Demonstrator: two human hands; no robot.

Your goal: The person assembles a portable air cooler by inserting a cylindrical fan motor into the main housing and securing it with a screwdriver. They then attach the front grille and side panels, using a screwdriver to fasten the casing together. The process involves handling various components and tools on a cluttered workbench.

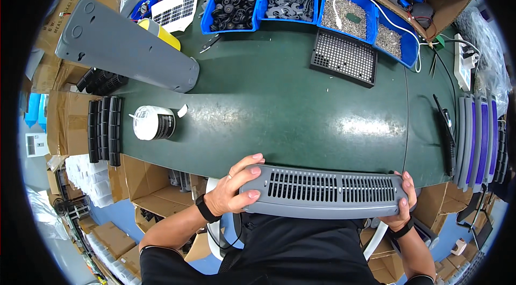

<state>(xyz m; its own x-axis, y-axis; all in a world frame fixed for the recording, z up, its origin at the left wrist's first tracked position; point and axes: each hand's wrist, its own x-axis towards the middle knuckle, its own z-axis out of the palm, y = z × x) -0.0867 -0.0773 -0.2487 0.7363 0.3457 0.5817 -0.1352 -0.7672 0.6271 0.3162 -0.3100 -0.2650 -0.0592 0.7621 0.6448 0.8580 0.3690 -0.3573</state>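
A long grey plastic housing [322,207] with two slotted grille sections lies level across my lap at the table's near edge. My left hand [239,185] grips its left end, thumb and fingers on the grey surface. Around the opposite end, my right hand [402,207] is closed, fingertips showing on the top and front. The housing's underside is hidden. Beyond it stretches the green tabletop [258,107]. A second, taller grey housing [129,43] stands tilted in the picture at the far left.
Blue bins of black wheels [232,8], grey clips [290,2] and screws [344,16] line the back. A black screw tray [344,56] sits before them. At left is a white tub [154,122]; at right, a black electric screwdriver [447,129] and grey-purple panels [477,140].
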